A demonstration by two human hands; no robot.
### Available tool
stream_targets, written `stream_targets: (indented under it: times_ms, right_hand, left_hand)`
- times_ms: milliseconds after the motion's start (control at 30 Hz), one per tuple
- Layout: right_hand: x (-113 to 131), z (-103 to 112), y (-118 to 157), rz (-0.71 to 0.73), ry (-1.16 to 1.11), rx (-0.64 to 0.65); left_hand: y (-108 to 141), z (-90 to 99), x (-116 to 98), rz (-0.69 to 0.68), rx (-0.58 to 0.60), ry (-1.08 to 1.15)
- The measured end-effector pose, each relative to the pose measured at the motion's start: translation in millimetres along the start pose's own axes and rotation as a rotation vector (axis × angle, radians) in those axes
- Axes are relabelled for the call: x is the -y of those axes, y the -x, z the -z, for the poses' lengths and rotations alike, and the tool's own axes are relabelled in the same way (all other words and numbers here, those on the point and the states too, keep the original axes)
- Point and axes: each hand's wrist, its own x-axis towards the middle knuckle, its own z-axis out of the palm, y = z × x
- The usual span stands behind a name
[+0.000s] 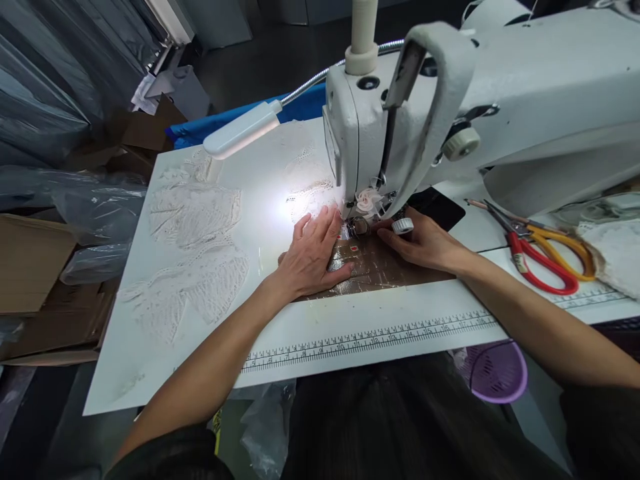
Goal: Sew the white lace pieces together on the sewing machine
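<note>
My left hand [316, 253] lies flat with its fingers spread, left of the needle area of a white sewing machine [360, 127]. Its fingertips touch white lace fabric [313, 197] under the lamp light, and its thumb rests on a brown shiny sheet [377, 267]. My right hand [423, 240] is at the right side of the presser foot, fingers bent together beside a white knob [403, 226]; what its fingertips hold, if anything, is too small to make out. A pale fabric flower [369, 200] sits at the machine's needle bar.
White lace pieces [195, 213] lie on the left of the table [120, 360]. Red-handled and yellow-handled scissors [543, 267] lie at the right, near a dark phone-like object [437, 208]. A lamp [243, 130] hangs over the table. A purple basket [495, 373] stands below the front edge.
</note>
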Motion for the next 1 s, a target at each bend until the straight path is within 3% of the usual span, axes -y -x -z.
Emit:
stream_targets:
  times_ms: [133,400,500,633,800,1000]
  right_hand:
    - [3.8,-0.9,0.0,0.001,-0.007,-0.006]
    - [-4.1,-4.6,-1.6,0.089,0.025,-0.035]
    - [-7.6,-5.8,-2.2,0.113,0.014,-0.041]
    - [-9.6,-6.2,-2.4,0.121,0.037,-0.051]
    - [-10.2,-5.1,-2.2,0.141,0.023,-0.055]
    - [-11.4,-2.6,-3.2,0.032,-0.147,-0.061]
  left_hand:
    - [-1.6,3.4,-2.6,0.018,0.064,0.012]
    - [4.6,10.0,-20.6,0.243,0.071,-0.212]
    - [1.7,17.9,-15.2,0.179,0.069,-0.22]
    - [-17.0,28.6,11.8,0.054,0.004,-0.24]
    - [-40.6,30.3,42.8,-0.15,0.071,-0.253]
    - [-27.2,41.1,42.2,-0.034,0.062,-0.377]
